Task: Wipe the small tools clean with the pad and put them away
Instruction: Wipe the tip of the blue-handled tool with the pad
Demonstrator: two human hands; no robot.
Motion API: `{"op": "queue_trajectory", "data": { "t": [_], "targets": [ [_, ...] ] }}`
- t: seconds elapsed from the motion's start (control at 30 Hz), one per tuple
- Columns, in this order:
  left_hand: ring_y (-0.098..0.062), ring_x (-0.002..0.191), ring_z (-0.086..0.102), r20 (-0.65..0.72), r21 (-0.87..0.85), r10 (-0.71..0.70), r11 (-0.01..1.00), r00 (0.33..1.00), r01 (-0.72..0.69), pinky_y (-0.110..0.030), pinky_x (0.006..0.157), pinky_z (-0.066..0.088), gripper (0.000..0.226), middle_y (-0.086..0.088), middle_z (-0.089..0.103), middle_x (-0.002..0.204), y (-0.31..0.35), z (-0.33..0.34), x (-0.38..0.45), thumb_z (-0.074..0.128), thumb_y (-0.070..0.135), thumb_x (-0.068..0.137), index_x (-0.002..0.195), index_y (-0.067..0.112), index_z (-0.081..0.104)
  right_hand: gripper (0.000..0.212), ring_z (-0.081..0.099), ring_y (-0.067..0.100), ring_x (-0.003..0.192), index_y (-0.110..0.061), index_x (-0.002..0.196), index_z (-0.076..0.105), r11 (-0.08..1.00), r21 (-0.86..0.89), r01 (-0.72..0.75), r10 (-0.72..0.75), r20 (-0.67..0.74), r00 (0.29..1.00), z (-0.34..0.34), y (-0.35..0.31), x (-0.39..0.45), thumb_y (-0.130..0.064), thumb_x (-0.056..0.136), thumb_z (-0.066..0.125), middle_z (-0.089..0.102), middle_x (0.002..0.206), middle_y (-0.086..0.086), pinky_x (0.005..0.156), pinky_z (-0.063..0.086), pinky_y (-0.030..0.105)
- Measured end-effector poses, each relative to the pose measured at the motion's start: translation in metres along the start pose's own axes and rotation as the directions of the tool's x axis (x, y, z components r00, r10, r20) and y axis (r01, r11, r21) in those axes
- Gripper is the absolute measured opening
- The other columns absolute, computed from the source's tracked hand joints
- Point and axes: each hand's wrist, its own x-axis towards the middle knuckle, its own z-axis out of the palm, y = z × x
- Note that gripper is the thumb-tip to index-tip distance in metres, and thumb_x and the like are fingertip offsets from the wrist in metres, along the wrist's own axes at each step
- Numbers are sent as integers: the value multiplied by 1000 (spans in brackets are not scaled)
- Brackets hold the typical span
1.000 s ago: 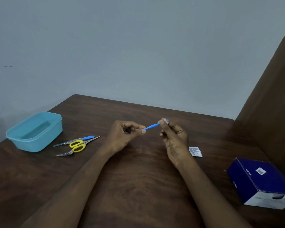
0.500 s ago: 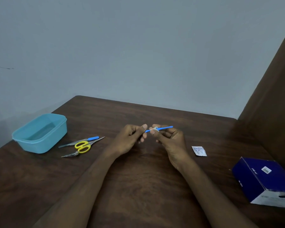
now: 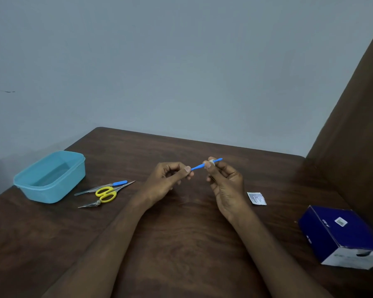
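Wiping step in hand: above mid-surface, left hand point(image 3: 170, 179) pinches one end of the blue tool point(image 3: 198, 166), right hand point(image 3: 224, 179) grips the pad point(image 3: 211, 162) around its shaft; next, likely into the tub point(image 3: 50, 177) at the left edge.

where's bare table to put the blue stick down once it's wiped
Bare wood lies between the left hand and the scissors, and in front of both wrists. It is crowded beside the tub, where the tools lie together. The packet and box take the right.
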Motion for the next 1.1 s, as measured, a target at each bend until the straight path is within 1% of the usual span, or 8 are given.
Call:
{"op": "queue_trajectory", "data": {
  "t": [0.13, 0.2, 0.33, 0.47, 0.57, 0.73, 0.9, 1.1],
  "targets": [
    [-11, 76, 65, -73, 68, 138, 989, 988, -133, -26, 73, 52, 9, 2, 81, 84, -6, 0, 1, 82, 22, 93, 93, 14, 86, 15, 58, 6, 66, -4, 95, 78, 997, 73, 0, 2, -29, 1000, 0, -1, -1, -4, 81, 83, 80, 99, 0, 60, 48, 20],
    [-10, 71, 60, -91, 91, 183, 980, 979, -175, -26, 70, 50, 9, 2, 78, 79, -8, 1, 0, 88, 21, 86, 94, 16, 87, 17, 55, 8, 65, -5, 95, 79, 997, 82, -5, 6, -23, 1000, -2, 0, 0, -8, 79, 84, 79, 98, 5, 60, 47, 21],
    [-7, 65, 53, -135, 85, 213, 976, 968, -203, -22, 66, 44, 12, 9, 73, 71, -8, 0, 0, 91, 14, 82, 94, 13, 86, 9, 58, 5, 66, -13, 84, 82, 994, -105, -13, 20, 71, 997, -4, 7, 1, -5, 90, 81, 82, 109, 2, 63, 48, 22],
    [-6, 67, 58, -128, 162, 216, 967, 968, -195, -25, 67, 49, 10, 4, 77, 77, -10, -3, -4, 91, 14, 85, 94, 16, 86, 1, 64, -1, 67, -9, 90, 81, 971, -238, -6, 35, 118, 992, -3, 15, 0, -8, 90, 82, 82, 109, -1, 63, 48, 23],
    [-9, 70, 63, -125, 206, 178, 967, 976, -150, -34, 70, 53, 9, 3, 81, 83, -8, 1, 3, 90, 18, 87, 96, 20, 87, 4, 64, -1, 67, -12, 88, 82, 971, -237, 22, -8, 62, 998, -4, 15, 4, -9, 90, 82, 83, 105, -2, 61, 48, 20],
    [-9, 82, 76, -79, 351, 108, 933, 991, -74, -40, 79, 62, 9, 16, 82, 92, -14, 5, 8, 84, 31, 93, 102, 31, 86, 4, 63, -2, 69, -15, 88, 82, 965, -257, 59, -68, -27, 997, -7, 15, 8, -12, 89, 84, 83, 99, -5, 59, 47, 18],
    [-4, 71, 70, -145, 390, 116, 919, 983, -51, -26, 67, 55, 6, 15, 81, 84, -14, 5, 5, 85, 30, 91, 96, 34, 85, 6, 71, 0, 79, -11, 94, 83, 947, -317, 42, -49, -13, 999, -15, 16, 3, -13, 89, 85, 83, 103, -7, 60, 50, 18],
    [-6, 61, 64, -124, 444, 233, 882, 965, -156, -30, 58, 52, 6, 21, 75, 76, -5, 9, -3, 90, 33, 87, 90, 34, 85, 4, 72, 2, 85, -16, 91, 83, 942, -335, 37, -43, -10, 999, -21, 14, -3, -16, 87, 86, 83, 100, -5, 62, 50, 18]
  ]
}}
